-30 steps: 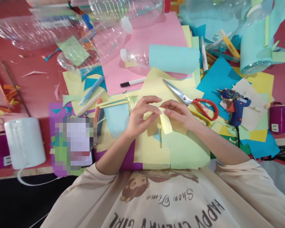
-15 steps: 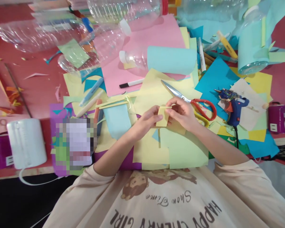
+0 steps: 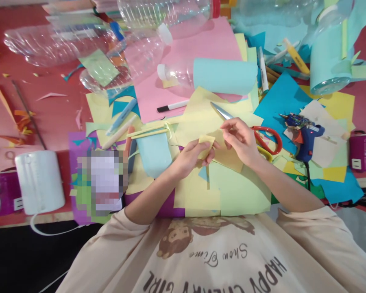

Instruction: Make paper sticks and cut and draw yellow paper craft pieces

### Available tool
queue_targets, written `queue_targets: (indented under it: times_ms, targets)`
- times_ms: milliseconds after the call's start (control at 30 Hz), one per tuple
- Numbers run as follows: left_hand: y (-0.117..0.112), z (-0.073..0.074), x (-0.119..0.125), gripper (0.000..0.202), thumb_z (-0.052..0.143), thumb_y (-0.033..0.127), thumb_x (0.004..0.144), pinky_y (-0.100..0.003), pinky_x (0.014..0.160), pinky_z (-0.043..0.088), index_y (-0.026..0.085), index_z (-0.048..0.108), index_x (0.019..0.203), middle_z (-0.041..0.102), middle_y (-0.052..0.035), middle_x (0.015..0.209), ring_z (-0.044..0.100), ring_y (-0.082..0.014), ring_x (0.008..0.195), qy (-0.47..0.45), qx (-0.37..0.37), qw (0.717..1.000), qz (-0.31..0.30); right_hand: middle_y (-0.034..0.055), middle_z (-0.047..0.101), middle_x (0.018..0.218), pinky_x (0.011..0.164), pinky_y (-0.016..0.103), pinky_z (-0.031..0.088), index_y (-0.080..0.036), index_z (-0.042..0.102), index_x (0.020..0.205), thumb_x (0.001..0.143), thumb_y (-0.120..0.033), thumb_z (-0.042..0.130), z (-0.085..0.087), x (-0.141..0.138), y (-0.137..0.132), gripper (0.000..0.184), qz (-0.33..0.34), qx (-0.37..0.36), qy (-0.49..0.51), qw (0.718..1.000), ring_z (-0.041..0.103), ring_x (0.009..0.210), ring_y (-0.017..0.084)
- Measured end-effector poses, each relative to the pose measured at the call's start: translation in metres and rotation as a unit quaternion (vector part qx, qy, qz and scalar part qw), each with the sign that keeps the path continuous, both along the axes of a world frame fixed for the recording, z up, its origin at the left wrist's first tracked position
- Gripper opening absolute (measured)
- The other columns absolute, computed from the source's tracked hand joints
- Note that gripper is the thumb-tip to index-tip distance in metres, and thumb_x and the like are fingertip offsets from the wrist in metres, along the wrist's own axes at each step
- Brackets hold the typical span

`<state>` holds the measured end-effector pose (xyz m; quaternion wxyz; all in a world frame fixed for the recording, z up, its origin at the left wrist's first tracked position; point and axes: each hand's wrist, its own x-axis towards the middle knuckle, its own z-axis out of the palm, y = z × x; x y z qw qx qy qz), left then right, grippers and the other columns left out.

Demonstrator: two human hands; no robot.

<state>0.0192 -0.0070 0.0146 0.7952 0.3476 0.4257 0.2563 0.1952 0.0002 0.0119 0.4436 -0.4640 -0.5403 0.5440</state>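
My left hand (image 3: 190, 156) pinches a small folded piece of yellow paper (image 3: 206, 145) between thumb and fingers, just above the yellow and green sheets (image 3: 228, 191) in front of me. My right hand (image 3: 241, 140) is beside it to the right, fingers curled and pinched at the paper's upper right edge. The red-handled scissors (image 3: 264, 136) lie just behind my right hand, their blade tip (image 3: 217, 110) sticking out past my fingers.
A blue glue gun (image 3: 305, 136) lies to the right on coloured sheets. Clear plastic bottles (image 3: 125, 53), a light blue paper roll (image 3: 224, 76), a black marker (image 3: 172, 106) and pens lie at the back. A white roll (image 3: 39, 181) stands at the left.
The yellow strip that hung between my fingertips is now folded small in my left hand. My right hand has drawn back slightly to the right.
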Motion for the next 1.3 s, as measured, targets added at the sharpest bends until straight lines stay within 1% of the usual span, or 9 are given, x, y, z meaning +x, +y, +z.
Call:
queue_targets:
  times_ms: [100,167,367,533,700,867,933,1033,1300]
  targets:
    - [-0.0008,0.0016,0.0009,0.023,0.054,0.039,0.08,-0.022,0.042,0.031,0.017,0.061,0.077,0.047,0.0042,0.05,0.04,-0.0083,0.043,0.006,0.011,1.0,-0.013,-0.0052,0.051,0.061,0.048,0.021,0.039,-0.02,0.054,0.081,0.089,-0.037,0.059,-0.0006,-0.0003,0.0004,0.02,0.071,0.002,-0.002,0.997,0.046,0.05,0.006]
    - [-0.0013,0.0013,0.0011,0.026,0.053,0.041,0.082,-0.022,0.041,0.03,0.017,0.06,0.073,0.048,0.0035,0.05,0.04,-0.008,0.043,0.004,0.014,1.0,-0.021,-0.0044,0.053,0.061,0.049,0.021,0.039,-0.019,0.052,0.078,0.088,-0.035,0.06,-0.0006,-0.0014,-0.0006,0.021,0.106,-0.001,-0.005,0.994,0.048,0.053,0.007]
    - [-0.0023,-0.0026,-0.0015,0.042,0.043,0.052,0.088,-0.024,0.041,0.032,0.018,0.06,0.072,0.05,0.0008,0.052,0.042,-0.0101,0.044,0.018,0.011,0.999,-0.038,-0.0041,0.055,0.061,0.05,0.02,0.039,-0.018,0.053,0.079,0.091,-0.03,0.055,0.0011,-0.001,-0.0022,0.017,0.142,-0.024,0.016,0.989,0.047,0.052,0.006]
    - [-0.0034,-0.0068,-0.0021,0.046,0.042,0.057,0.087,-0.024,0.041,0.035,0.018,0.064,0.077,0.052,0.001,0.053,0.041,-0.0097,0.042,0.011,0.011,0.999,-0.028,-0.0038,0.056,0.061,0.051,0.02,0.038,-0.018,0.054,0.08,0.092,-0.03,0.053,0.0015,0.0005,-0.0016,0.017,0.152,-0.036,0.028,0.987,0.046,0.052,0.006]
    - [-0.0024,-0.0054,-0.0011,0.048,0.039,0.059,0.087,-0.025,0.041,0.036,0.019,0.06,0.071,0.052,0.0003,0.05,0.039,-0.0101,0.041,0.011,0.014,0.999,-0.031,-0.0044,0.055,0.06,0.051,0.02,0.038,-0.018,0.051,0.079,0.093,-0.03,0.052,-0.0008,-0.0007,-0.0011,0.018,0.15,-0.035,0.035,0.987,0.046,0.052,0.005]
    - [-0.0026,-0.0064,-0.0014,0.048,0.042,0.061,0.086,-0.026,0.044,0.037,0.019,0.061,0.073,0.051,0.0008,0.052,0.04,-0.0096,0.042,-0.025,0.018,0.999,-0.021,-0.0051,0.052,0.059,0.05,0.02,0.036,-0.019,0.049,0.078,0.092,-0.027,0.051,-0.0035,-0.0015,-0.0009,0.017,0.139,-0.021,0.031,0.99,0.043,0.051,0.005]
    - [-0.0033,-0.0068,-0.0014,0.044,0.046,0.058,0.085,-0.025,0.045,0.038,0.018,0.061,0.073,0.052,0.0012,0.053,0.041,-0.0093,0.044,-0.027,0.025,0.999,-0.022,-0.0054,0.051,0.058,0.049,0.02,0.036,-0.019,0.048,0.077,0.092,-0.027,0.052,-0.0042,-0.0013,-0.0007,0.017,0.134,-0.019,0.032,0.99,0.042,0.05,0.006]
    - [-0.0039,-0.005,-0.0012,0.033,0.051,0.047,0.085,-0.024,0.046,0.037,0.017,0.06,0.073,0.053,0.0015,0.055,0.043,-0.009,0.046,-0.007,0.034,0.999,-0.023,-0.0053,0.051,0.058,0.049,0.021,0.036,-0.019,0.049,0.077,0.091,-0.029,0.053,-0.0051,-0.0012,-0.0001,0.018,0.127,-0.014,0.032,0.991,0.043,0.049,0.006]
    - [-0.0025,-0.0004,-0.0019,0.033,0.041,0.04,0.091,-0.021,0.047,0.036,0.015,0.061,0.08,0.052,0.003,0.056,0.043,-0.0074,0.047,0.017,0.025,0.999,-0.039,-0.005,0.053,0.057,0.048,0.02,0.037,-0.018,0.051,0.076,0.09,-0.03,0.055,-0.0053,-0.0016,-0.0004,0.019,0.115,-0.025,0.027,0.993,0.044,0.049,0.005]
